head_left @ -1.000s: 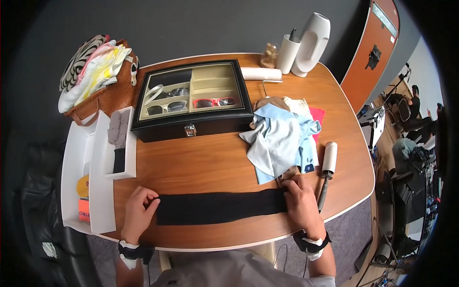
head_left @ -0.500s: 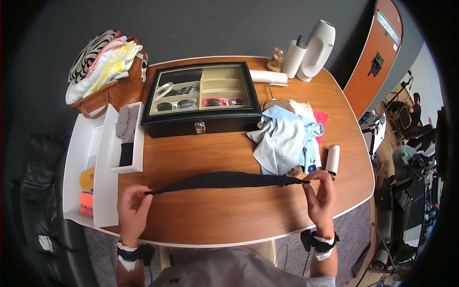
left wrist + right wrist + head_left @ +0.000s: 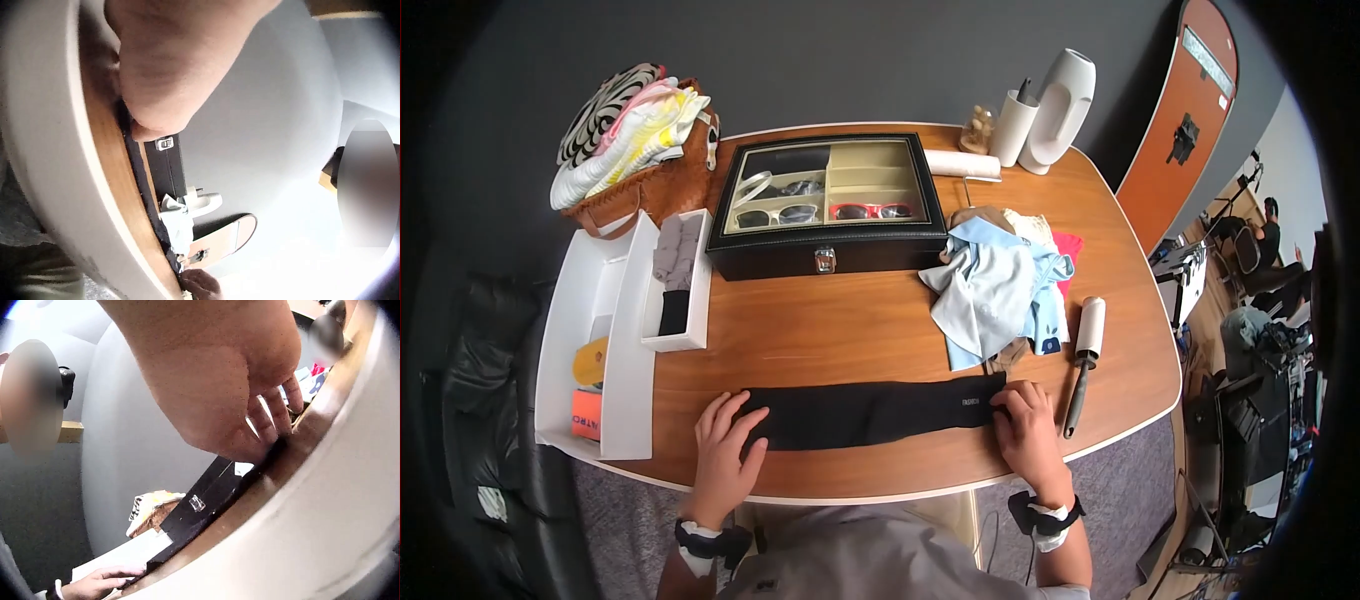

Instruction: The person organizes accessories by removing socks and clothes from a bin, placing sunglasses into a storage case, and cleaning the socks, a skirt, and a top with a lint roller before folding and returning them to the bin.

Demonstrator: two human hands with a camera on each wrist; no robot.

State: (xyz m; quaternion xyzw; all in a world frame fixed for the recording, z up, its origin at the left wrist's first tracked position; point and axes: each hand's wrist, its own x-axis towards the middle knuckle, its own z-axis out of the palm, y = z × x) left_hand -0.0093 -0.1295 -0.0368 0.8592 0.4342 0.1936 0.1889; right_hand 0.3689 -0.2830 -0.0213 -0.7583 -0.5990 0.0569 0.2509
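Note:
A long black cloth band [image 3: 870, 414] lies flat on the wooden table along its front edge, with small pale lettering near its right end. My left hand [image 3: 726, 450] rests on the band's left end, fingers spread and relaxed. At the right end my right hand [image 3: 1030, 432] touches the cloth with its fingertips, fingers slightly bent. In the right wrist view the fingers of my right hand [image 3: 269, 419] reach down onto the dark band [image 3: 212, 519]. The left wrist view shows my left hand [image 3: 169, 69] over the band's near end, its fingertips largely hidden.
Behind the band stands a black glasses case [image 3: 830, 256]. White boxes [image 3: 628, 400] holding folded items stand at left, near a brown basket [image 3: 685, 180] of clothes. At right lie a pile of light blue clothes [image 3: 990, 290] and a lint roller [image 3: 1090, 330]; a white vase [image 3: 1060, 110] stands behind.
The band, held up stretched between both hands half a second ago, now lies flat on the table. The left hand has moved right and its fingers have loosened; the right hand has moved slightly left.

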